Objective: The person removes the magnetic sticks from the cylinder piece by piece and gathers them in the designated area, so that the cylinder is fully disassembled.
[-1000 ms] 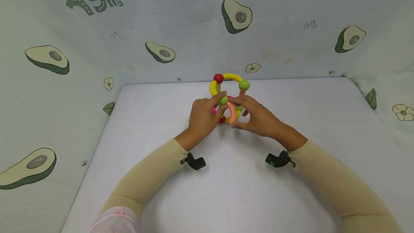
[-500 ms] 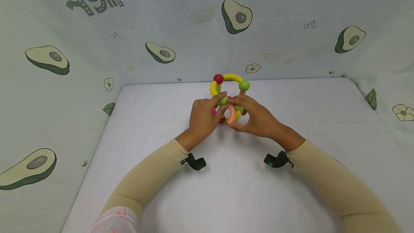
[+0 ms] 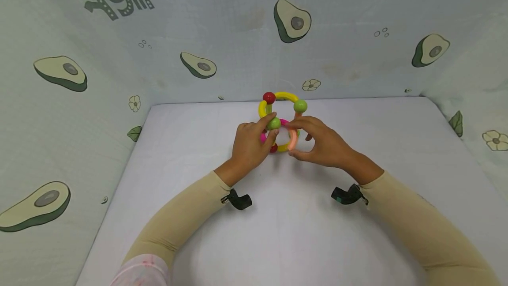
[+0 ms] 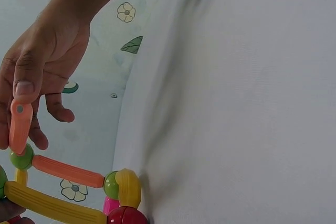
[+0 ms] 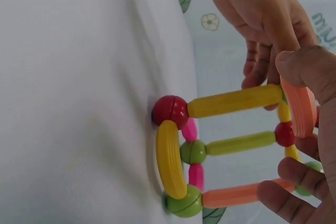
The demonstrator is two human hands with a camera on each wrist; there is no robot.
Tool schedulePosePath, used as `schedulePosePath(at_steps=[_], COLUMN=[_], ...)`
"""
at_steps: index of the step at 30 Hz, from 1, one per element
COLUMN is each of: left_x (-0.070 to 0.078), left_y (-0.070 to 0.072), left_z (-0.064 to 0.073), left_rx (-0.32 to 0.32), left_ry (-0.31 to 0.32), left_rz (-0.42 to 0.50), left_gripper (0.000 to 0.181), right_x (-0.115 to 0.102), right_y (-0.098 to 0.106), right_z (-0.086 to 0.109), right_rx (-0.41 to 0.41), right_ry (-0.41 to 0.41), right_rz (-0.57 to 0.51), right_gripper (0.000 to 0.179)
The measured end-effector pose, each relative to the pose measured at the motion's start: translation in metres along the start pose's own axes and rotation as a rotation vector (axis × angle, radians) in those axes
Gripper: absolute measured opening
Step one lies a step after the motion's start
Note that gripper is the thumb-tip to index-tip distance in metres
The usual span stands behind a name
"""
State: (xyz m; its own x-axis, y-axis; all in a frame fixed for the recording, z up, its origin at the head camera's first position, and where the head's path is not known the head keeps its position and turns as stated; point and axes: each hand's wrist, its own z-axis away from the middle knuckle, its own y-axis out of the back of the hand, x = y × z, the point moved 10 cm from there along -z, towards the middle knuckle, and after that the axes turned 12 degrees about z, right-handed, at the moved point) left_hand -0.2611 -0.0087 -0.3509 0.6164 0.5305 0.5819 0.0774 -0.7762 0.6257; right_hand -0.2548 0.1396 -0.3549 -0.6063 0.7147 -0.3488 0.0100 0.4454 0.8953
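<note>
A box-like frame of magnetic rods and balls stands upright near the table's far side. My left hand (image 3: 249,142) pinches the green ball (image 3: 274,123) at its near upper corner. My right hand (image 3: 327,144) pinches an orange curved rod (image 3: 293,139) between thumb and fingers, just right of that ball. In the right wrist view, the orange curved rod's ridged face shows close beside a straight yellow rod (image 5: 233,101). A red ball (image 5: 170,112) and a curved yellow rod (image 5: 171,158) form part of the base on the table. My left fingers are mostly hidden in the left wrist view.
A white cloth covers the table (image 3: 278,233). Behind it rises a cloth backdrop (image 3: 238,21) printed with avocados, close past the frame's back. Small dark wrist cameras hang under both sleeves, including the left one (image 3: 239,199).
My right hand has shifted slightly right, carrying the orange curved rod away from the green ball side. My left hand and the frame have stayed nearly still.
</note>
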Motion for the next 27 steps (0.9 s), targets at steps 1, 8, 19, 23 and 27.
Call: schedulePosePath(at_steps=[1, 8, 19, 23, 27], left_x=[-0.001, -0.005, -0.008, -0.008, -0.009], left_y=[0.000, -0.001, 0.000, 0.000, 0.000], left_z=[0.000, 0.001, 0.000, 0.000, 0.000], left_rx=[-0.001, -0.002, -0.018, -0.029, -0.043], left_ry=[0.004, 0.047, 0.084, 0.092, 0.102], left_rz=[0.001, 0.011, 0.028, 0.025, 0.044], left_gripper=[0.047, 0.048, 0.050, 0.051, 0.051], right_x=[0.003, 0.022, 0.047, 0.058, 0.066], right_y=[0.000, 0.002, 0.009, 0.013, 0.017], right_z=[0.001, 0.009, 0.022, 0.027, 0.032], right_rx=[-0.003, -0.037, -0.042, -0.029, -0.005], right_ry=[-0.013, -0.085, -0.127, -0.142, -0.129], right_rz=[0.003, 0.026, 0.027, 0.021, 0.025], right_gripper=[0.076, 0.074, 0.070, 0.069, 0.068])
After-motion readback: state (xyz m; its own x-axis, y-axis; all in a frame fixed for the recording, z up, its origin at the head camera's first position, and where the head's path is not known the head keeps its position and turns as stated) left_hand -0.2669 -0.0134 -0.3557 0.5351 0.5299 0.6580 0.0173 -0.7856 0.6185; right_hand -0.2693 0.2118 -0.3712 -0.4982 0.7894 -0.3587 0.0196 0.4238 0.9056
